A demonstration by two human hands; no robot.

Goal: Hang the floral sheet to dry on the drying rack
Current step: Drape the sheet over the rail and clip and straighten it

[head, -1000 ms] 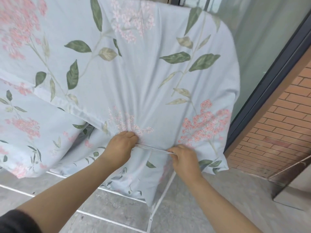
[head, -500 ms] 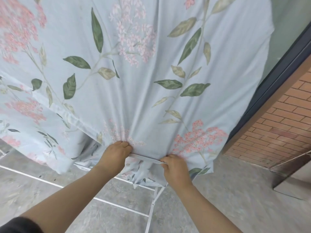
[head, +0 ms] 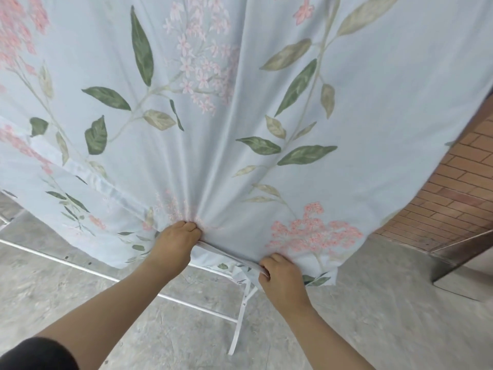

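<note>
The floral sheet (head: 240, 129) hangs spread across most of the view, draped over the drying rack (head: 241, 313), and its lower hem is drawn toward the person. It is thin, pale blue cloth printed with pink blossom clusters and green and beige leaves. Soft folds fan upward from the point where the left hand (head: 174, 243) bunches it.

That hand's fingers (head: 186, 227) are curled tight into the gathered cloth at the hem. The right hand (head: 282, 276) grips the hem farther right, its fingers (head: 269, 263) wrapped round the folded edge. A narrow band of hem runs taut between the two hands. The sheet's bottom right corner dangles just beside the right hand, and the lower left edge hangs above the floor.

Below the hem, thin white rack bars cross and a flat white leg slants down to the mottled grey concrete floor (head: 373, 329), which lies open on the right. A red-brown brick wall (head: 453, 198) stands beyond the sheet's right edge. A dark sleeve (head: 34, 353) covers the left upper arm.
</note>
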